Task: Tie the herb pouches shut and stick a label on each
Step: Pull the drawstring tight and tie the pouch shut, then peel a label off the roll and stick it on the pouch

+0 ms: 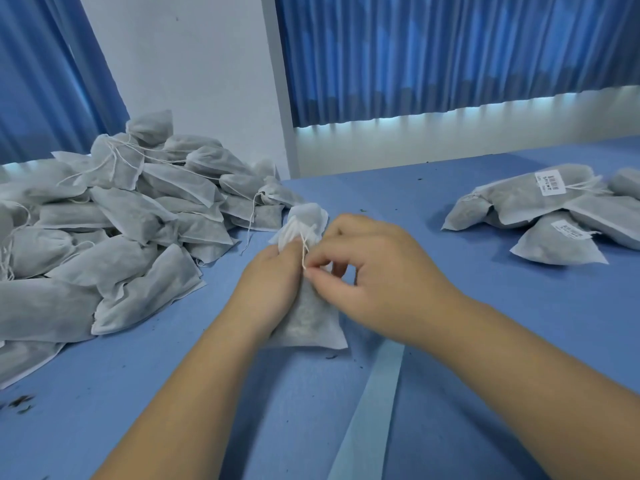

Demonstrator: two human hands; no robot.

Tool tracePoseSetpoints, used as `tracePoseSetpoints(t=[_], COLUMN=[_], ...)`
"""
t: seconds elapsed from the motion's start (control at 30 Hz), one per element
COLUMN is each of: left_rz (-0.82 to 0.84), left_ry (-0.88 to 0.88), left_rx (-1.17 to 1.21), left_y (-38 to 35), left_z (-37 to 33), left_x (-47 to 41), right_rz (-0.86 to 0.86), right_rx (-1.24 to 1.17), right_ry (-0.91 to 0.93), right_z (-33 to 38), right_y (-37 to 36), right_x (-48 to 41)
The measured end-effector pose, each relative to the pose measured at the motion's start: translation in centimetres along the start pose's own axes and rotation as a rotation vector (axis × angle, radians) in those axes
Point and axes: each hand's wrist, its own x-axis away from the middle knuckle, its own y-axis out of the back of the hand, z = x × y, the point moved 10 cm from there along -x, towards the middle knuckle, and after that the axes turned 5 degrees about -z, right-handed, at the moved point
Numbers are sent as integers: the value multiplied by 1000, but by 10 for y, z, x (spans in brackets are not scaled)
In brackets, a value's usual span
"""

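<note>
Looking down from the head view, a grey herb pouch (308,317) sits at the middle of the blue table (242,393), its flat bottom edge nearest the person and its gathered white neck pointing away. The left hand (273,282) grips the pouch along its left side just below the neck. Its fingers are curled round the fabric, and their tips are hidden behind the pouch. The right hand (377,271) is close against the pouch's right side. Its thumb and forefinger are pressed together, pinching the end of the thin white string (305,252) that runs down from the neck. The other fingers of that hand are loosely bent beneath, and I cannot tell whether they touch the pouch.

On the left of the table lies a big heap of pouches (114,220), stacked over one another, with white strings trailing loose from several necks. At the far right, well apart from the hands, a smaller group of pouches (554,216) lies flat. The top one carries a white label (550,181) with a barcode, and a lower one has a label too.

A pale blue strip (374,403) runs across the table from under the pouch toward the near edge. Dark herb crumbs (20,401) are scattered at the near left. Blue curtains (450,50) hang on the far side, with a white wall (187,64) between them.
</note>
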Motion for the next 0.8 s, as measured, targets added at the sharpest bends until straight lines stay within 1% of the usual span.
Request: tracePoseSetpoints(t=[0.07, 0.13, 0.23, 0.3, 0.37, 0.43, 0.5, 0.57, 0.63, 0.7, 0.73, 0.8], left_rz=[35, 108, 339, 424, 510, 492, 466, 418, 310, 252, 242, 188], left_ry=[41, 131, 317, 348, 309, 295, 323, 347, 333, 284, 261, 204], left_rx=[70, 212, 531, 633, 687, 693, 695, 702, 659, 579, 535, 420], left_y=[-5, -15, -38, -40, -42, -38, -36, -33, -25, -21, -21, -18], left_z=[-3, -1, 0, -2, -11, -13, -8, -5, 0, 2, 2, 4], left_x=[4, 7, 21, 25, 28, 26, 25, 23, 17, 13, 13, 10], right_rz=[30, 36, 53, 69, 90, 111, 128, 102, 28, 10, 51, 212], right_rx=[77, 102, 121, 108, 92, 55, -60, -190, -255, -212, -165, -71], right_ry=[20, 29, 22, 23, 11, -17, -75, -178, -319, -426, -454, -485], right_z=[-3, -5, -11, -12, -13, -16, -20, -29, -50, -72, -80, -92], right_y=[-6, -8, -8, -8, -9, -10, -10, -2, 16, 35, 40, 40], right_x=[4, 5, 5, 5, 6, 5, 3, 0, -4, -5, -4, 2])
